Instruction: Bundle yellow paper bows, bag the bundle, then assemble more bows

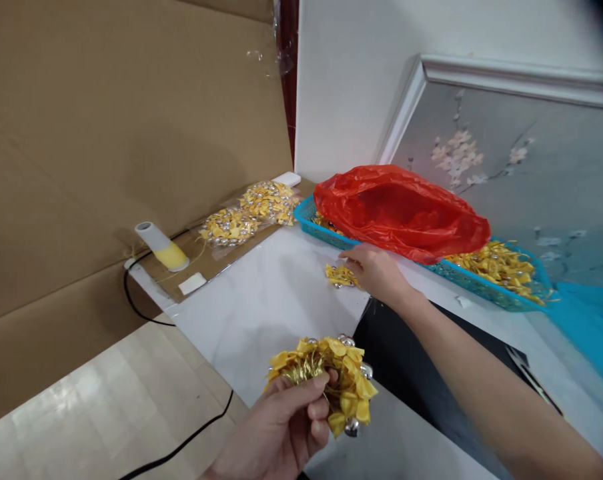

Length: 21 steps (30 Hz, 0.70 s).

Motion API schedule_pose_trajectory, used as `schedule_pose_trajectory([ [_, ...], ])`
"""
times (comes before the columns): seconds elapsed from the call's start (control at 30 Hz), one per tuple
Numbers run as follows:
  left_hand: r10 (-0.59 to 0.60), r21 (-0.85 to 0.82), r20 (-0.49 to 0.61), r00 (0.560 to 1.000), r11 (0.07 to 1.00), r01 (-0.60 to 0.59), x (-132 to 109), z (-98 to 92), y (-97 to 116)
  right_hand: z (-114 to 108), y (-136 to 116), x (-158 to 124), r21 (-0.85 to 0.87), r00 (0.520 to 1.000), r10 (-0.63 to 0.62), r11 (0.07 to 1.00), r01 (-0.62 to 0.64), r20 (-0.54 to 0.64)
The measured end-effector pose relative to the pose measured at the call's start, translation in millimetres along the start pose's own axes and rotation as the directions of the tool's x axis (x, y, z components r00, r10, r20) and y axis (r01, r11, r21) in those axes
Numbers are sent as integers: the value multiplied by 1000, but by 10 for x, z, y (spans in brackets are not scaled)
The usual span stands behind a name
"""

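Note:
My left hand (294, 417) is closed around a bunch of yellow ribbon bows with silver bells (354, 400). Their thin gold cords are gathered under my thumb, and the bows and bells fan outward. Farther back, my right hand (376, 272) is over a small pile of the same yellow bows and bells (340, 275) on the white tabletop (276, 283). Its fingers are bent together beside the pile; whatever lies between the fingertips is too small or hidden to make out.
A blue basket (486, 283) of yellow bows stands behind, partly covered by a red plastic bag (401, 213). Clear bags of bows (231, 227) lie at back left near a white-and-yellow tube (162, 247). Scissors (534, 380) rest at right by a black sheet (406, 357).

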State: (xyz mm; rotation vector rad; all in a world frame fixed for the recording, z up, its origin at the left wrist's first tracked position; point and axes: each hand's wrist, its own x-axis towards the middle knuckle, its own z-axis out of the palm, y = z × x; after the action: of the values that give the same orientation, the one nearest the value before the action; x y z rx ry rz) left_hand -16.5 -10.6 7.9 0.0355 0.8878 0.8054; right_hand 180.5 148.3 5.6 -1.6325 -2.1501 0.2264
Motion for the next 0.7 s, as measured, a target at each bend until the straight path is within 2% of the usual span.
schedule_pose_trajectory([
  [0.13,37,-14,5,999,999,-37,-51,-92,39,138,-25,208,-103,996,3,995,7,93],
  [0.27,35,-28,-4,999,999,-36,-67,-153,72,40,-88,129,-69,989,-33,997,43,144],
  [0.4,8,-28,42,999,1000,-7,-29,-149,86,-207,-128,-20,78,980,-85,994,72,180],
  [0.53,-4,-25,62,998,1000,5,0,-117,73,-440,-146,-181,249,967,-106,967,47,232],
  [0.6,0,-30,71,998,1000,2,2,-103,60,-520,-175,-282,335,964,-87,942,-2,253],
  [0.7,11,-38,65,998,999,-9,3,-83,43,-599,-248,-468,498,951,-3,853,-158,308],
])
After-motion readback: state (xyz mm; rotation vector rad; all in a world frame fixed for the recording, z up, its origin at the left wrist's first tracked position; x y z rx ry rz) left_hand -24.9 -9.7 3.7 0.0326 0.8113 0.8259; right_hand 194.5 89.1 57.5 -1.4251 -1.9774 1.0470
